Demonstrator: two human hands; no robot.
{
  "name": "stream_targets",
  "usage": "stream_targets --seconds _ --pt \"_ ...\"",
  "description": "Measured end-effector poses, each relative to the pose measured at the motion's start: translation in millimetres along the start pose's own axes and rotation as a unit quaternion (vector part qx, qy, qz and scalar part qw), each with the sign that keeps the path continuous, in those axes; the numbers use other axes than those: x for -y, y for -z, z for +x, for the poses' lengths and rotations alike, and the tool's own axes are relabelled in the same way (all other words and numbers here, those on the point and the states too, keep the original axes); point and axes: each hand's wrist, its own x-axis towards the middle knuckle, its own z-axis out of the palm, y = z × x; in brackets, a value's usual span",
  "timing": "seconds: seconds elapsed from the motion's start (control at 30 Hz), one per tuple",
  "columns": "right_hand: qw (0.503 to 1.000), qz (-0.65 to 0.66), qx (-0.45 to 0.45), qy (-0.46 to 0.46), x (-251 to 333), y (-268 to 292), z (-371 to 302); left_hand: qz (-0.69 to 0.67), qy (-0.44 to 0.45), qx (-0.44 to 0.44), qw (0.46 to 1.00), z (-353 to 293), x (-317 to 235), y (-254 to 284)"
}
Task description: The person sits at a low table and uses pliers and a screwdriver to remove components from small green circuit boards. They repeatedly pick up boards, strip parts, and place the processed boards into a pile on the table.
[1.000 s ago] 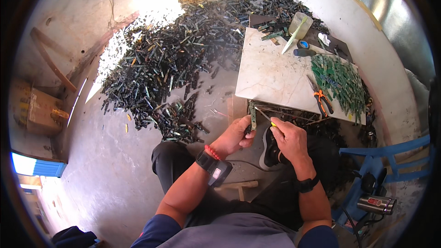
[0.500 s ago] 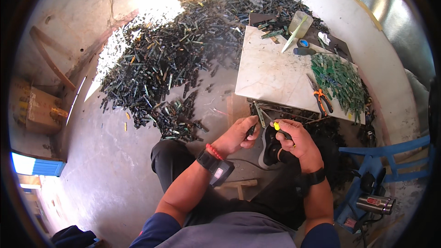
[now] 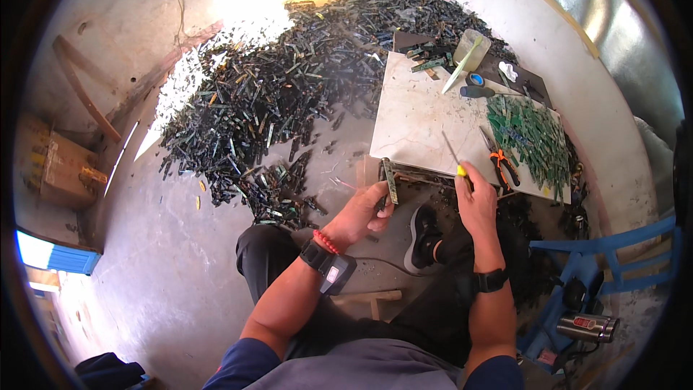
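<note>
My left hand (image 3: pixel 363 215) is closed round a narrow circuit board strip (image 3: pixel 390 180), greenish with dark edges, its far end sticking up past my fingers. In my right hand (image 3: pixel 478 202) is a screwdriver (image 3: pixel 452 150) with a yellow-and-black handle, gripped so that its thin blade points away from me, over the near part of a pale tabletop slab (image 3: pixel 408 119). The blade is apart from the strip. Orange-and-black pliers (image 3: pixel 504 164) lie on the slab just right of my right hand. Beyond them spreads a pile of green circuit board strips (image 3: pixel 530 141).
A large heap of dark strips (image 3: pixel 245 108) covers the floor ahead and to the left. On the slab's far side are a dark-handled screwdriver (image 3: pixel 478 92), a blue roll (image 3: pixel 474 79) and a clear container (image 3: pixel 475 45). A blue chair (image 3: pixel 613 249) with a steel flask (image 3: pixel 588 327) stands right.
My right hand has moved up and right, taking the screwdriver away from the strip. My left hand has shifted slightly left with the strip, now turned more upright.
</note>
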Motion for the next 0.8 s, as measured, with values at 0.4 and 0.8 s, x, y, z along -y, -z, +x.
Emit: stream_targets --seconds 0.4,0.8 --pt "0.992 -0.075 -0.098 0.015 -1.9 -38.5 42.2 0.182 0.006 -0.023 0.983 -5.8 9.3 -4.3" --pt "0.923 0.220 0.315 0.025 35.1 -38.4 6.3 0.355 -0.045 0.006 0.934 -4.7 15.6 -8.8"
